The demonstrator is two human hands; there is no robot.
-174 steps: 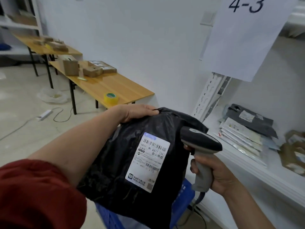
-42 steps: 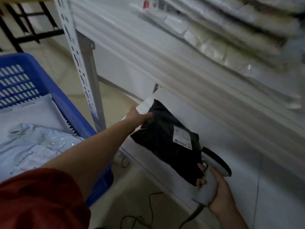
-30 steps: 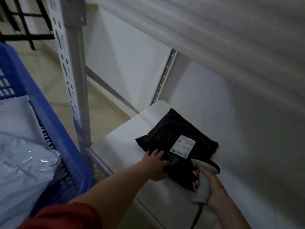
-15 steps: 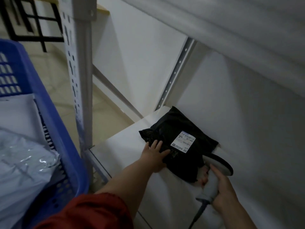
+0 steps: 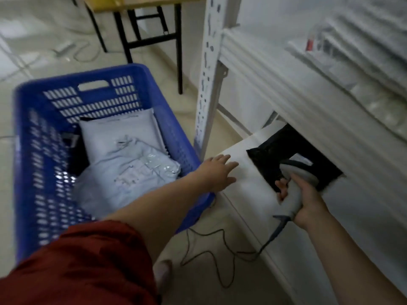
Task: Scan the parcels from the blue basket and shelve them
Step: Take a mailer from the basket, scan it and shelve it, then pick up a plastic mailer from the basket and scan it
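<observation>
The black parcel [image 5: 279,150] lies flat on the low white shelf [image 5: 246,188], partly under the shelf above. My left hand [image 5: 217,172] hovers open over the shelf's front corner, fingers spread, a short way left of the parcel and not touching it. My right hand [image 5: 308,201] grips the grey barcode scanner [image 5: 293,183], whose head covers part of the parcel's white label. The blue basket [image 5: 28,150] stands on the floor at the left with several pale grey parcels [image 5: 123,164] inside.
A white perforated shelf upright [image 5: 207,84] stands between basket and shelf. The upper shelf [image 5: 286,80] carries stacked pale parcels [image 5: 363,51]. The scanner's cable [image 5: 220,256] trails on the floor. Black table legs [image 5: 154,38] stand behind the basket.
My left hand has let go of the black parcel and drawn back left to the shelf corner. The view has swung left, so the basket shows fully.
</observation>
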